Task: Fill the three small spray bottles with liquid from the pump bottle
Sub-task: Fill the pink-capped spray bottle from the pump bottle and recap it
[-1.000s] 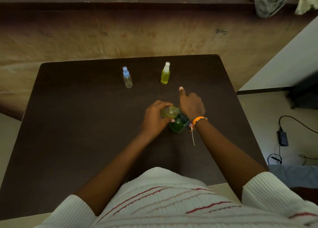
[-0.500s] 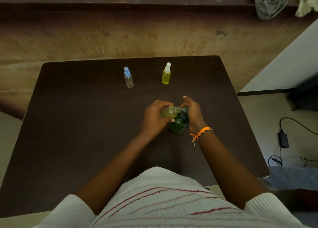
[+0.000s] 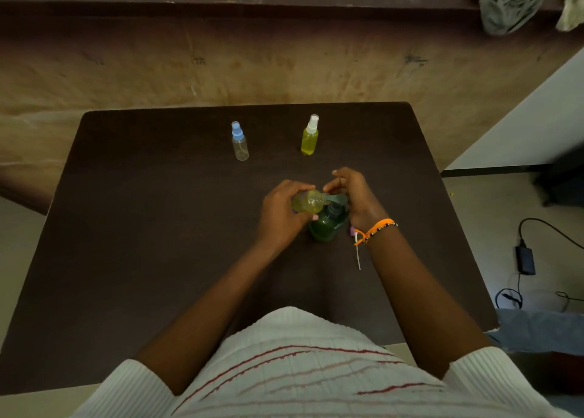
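- Pump bottle point(image 3: 327, 226): green, upright on dark table point(image 3: 158, 228), centre, between both hands; its top is partly hidden by the fingers.
- Left hand point(image 3: 279, 215): fingers curled round an uncapped spray bottle point(image 3: 308, 201) of yellowish liquid, tilted, its neck at the pump spout.
- Right hand point(image 3: 355, 196): rests over the pump head, fingers loosely bent; cannot tell whether it grips.
- Farther back, well apart: blue-capped clear bottle point(image 3: 239, 141), white-capped yellow bottle point(image 3: 310, 135), both upright.
- Loose sprayer with dip tube point(image 3: 357, 250) lies beside the right wrist.
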`<state>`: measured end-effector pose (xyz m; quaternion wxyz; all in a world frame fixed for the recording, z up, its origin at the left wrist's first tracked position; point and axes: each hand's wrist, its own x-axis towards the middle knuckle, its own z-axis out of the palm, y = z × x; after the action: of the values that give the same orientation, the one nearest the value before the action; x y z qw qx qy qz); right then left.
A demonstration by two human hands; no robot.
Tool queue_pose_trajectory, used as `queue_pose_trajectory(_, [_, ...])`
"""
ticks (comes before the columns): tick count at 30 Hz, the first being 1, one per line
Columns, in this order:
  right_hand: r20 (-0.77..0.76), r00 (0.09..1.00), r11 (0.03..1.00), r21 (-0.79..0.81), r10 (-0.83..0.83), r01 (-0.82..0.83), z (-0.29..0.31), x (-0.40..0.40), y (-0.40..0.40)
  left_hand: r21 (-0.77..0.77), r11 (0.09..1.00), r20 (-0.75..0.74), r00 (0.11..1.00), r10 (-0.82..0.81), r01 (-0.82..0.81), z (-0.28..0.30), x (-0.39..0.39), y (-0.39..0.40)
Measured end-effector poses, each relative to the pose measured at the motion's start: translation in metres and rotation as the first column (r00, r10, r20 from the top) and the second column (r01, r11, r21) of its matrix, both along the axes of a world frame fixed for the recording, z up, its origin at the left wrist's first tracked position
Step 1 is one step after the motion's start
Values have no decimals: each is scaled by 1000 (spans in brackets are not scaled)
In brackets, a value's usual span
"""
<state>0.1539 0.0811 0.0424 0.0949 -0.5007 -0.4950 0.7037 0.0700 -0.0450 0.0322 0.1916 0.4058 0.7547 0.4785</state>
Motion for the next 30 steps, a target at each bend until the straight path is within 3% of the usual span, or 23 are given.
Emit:
queue_pose_trajectory(3, [95, 994, 997, 53, 51, -56, 2, -10, 3, 18, 1000, -14, 1000, 7, -6, 0, 2, 1])
queue_pose_trajectory(8, [218, 970, 960, 275, -111, 48, -10, -22, -5, 36, 999, -42, 998, 41, -39, -1, 2, 0])
queue_pose_trajectory(12, [314, 940, 903, 430, -134, -15, -12, -23, -3, 5, 1000, -55, 998, 31, -31, -2, 2, 2])
queue_pose_trajectory(17, [305, 946, 913, 408, -106, -30, -12, -23, -2, 14, 999, -54, 998, 33, -32, -3, 2, 2])
queue_pose_trajectory(23, [188, 982, 994, 107, -2, -19, -3, -25, 1, 26, 999, -34, 999, 25, -24, 0, 3, 0])
queue_pose_trajectory(30, [315, 940, 919, 393, -128, -6, -12, -22, 0, 2, 999, -30, 999, 36, -36, 0, 4, 2])
